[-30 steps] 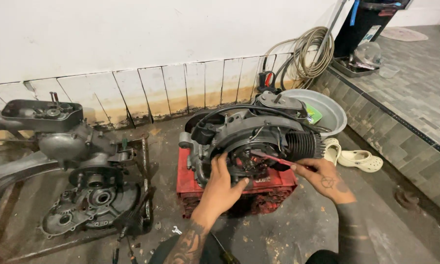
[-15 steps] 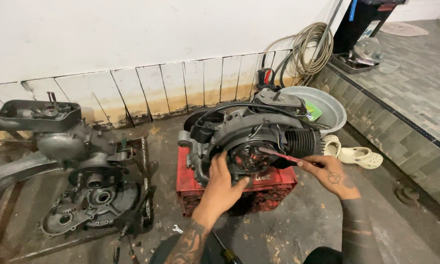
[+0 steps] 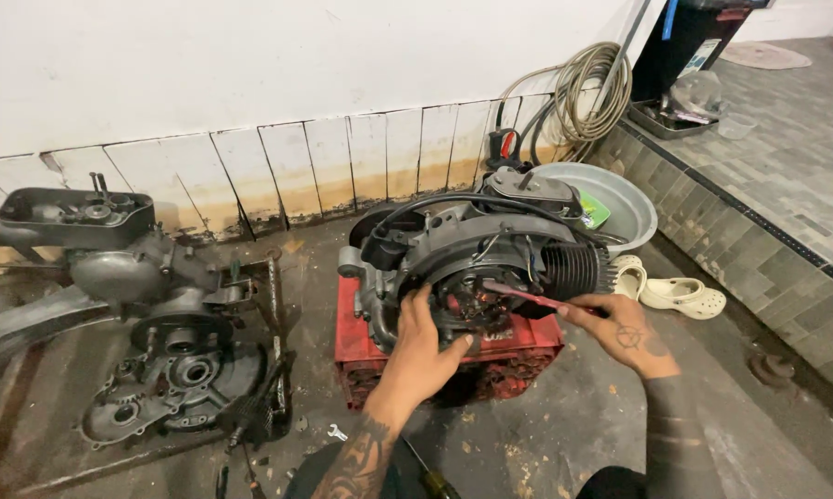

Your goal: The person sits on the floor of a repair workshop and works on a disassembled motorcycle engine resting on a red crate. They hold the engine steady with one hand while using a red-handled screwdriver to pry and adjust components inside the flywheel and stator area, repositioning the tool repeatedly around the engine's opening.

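A grey scooter engine point(image 3: 490, 249) with a finned cylinder sits on a red plastic crate point(image 3: 453, 356) on the dirty floor. My left hand point(image 3: 426, 346) presses flat against the lower left of the engine's round open stator area. My right hand point(image 3: 620, 328) grips a thin red-handled tool point(image 3: 527, 296) whose tip points left into that stator area. Copper windings show between the two hands.
A second engine and an open crankcase half point(image 3: 171, 379) lie at left on a metal frame. Behind stand a grey basin point(image 3: 611, 199), coiled hose point(image 3: 592, 92) and a tiled step at right. White clogs point(image 3: 680, 296) lie beside the crate. A small wrench point(image 3: 336, 432) and a screwdriver point(image 3: 430, 476) rest on the floor.
The view has shifted slightly. My right hand has moved the red-handled tool a little; my left hand stays on the stator area.
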